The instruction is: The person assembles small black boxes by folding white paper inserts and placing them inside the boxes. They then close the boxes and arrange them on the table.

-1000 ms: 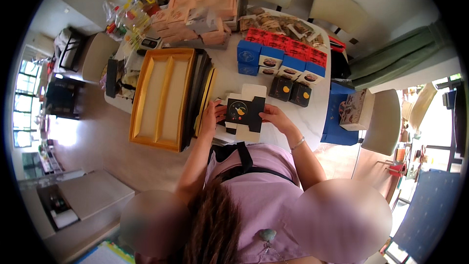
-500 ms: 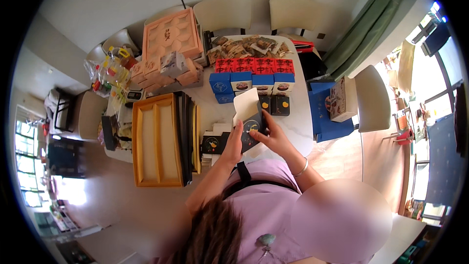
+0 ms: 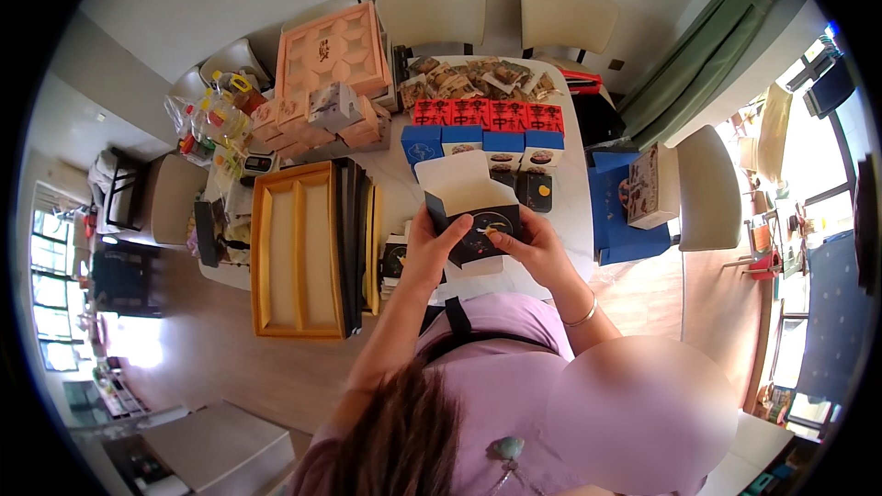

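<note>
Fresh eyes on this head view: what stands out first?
Probably the row of red packages behind the blue-and-white boxes. Next, the large gold-rimmed tray to the left, and the open black carton held by the left hand and right hand near centre.

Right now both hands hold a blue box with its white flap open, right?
Not quite: the head view shows the box is black, not blue. The left hand and right hand do hold it, with its white flap open.
</note>
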{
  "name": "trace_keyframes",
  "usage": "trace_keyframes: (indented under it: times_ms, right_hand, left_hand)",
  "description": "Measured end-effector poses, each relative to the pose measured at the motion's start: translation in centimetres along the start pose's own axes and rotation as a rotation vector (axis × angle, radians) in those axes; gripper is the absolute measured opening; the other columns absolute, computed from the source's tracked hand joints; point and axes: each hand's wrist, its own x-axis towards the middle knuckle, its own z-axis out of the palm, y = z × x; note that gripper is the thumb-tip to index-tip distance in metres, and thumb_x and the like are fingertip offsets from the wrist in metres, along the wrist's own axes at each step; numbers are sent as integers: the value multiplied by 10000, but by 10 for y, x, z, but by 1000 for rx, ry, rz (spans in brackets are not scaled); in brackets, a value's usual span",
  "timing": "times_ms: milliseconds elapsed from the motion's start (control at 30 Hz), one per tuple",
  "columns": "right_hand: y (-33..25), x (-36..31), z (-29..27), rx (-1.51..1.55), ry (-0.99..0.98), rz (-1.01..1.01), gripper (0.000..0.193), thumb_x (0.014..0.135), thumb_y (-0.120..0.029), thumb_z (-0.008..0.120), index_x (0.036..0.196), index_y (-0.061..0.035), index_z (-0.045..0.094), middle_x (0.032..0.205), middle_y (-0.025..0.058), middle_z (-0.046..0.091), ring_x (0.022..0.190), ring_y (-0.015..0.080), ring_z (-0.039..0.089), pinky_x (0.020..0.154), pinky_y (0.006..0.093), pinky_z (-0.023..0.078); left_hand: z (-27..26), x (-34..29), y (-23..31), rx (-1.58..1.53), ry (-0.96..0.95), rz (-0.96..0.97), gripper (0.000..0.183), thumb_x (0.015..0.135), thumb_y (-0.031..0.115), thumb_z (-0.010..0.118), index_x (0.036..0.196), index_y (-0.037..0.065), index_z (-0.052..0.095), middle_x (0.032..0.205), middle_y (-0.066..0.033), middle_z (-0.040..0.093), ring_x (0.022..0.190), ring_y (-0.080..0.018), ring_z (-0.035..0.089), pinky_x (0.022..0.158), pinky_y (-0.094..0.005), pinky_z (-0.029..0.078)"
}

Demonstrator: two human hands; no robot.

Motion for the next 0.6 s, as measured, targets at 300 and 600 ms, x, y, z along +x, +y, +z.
trace_keyframes:
  times_ms: [300, 600]
  right_hand:
    - [3, -6, -19, 436, 93, 36, 453, 1011, -274, 510, 1340, 33, 462, 1202, 86, 607, 1115, 152, 569, 969, 302, 448]
    - [2, -2, -46, 337, 215, 205, 207, 947, -193, 561, 1099, -60, 605, 965, 7, 637, 858, 76, 619, 677, 235, 503]
  left_hand:
    - [9, 2, -19, 204, -149, 148, 516, 868, 100, 698, 1305, -8, 445, 1211, -78, 567, 1106, -132, 535, 941, -287, 450]
    - [21, 5, -28, 238, -297, 98, 507, 867, 85, 686, 1305, -8, 447, 1183, -83, 587, 1087, -129, 547, 928, -286, 458]
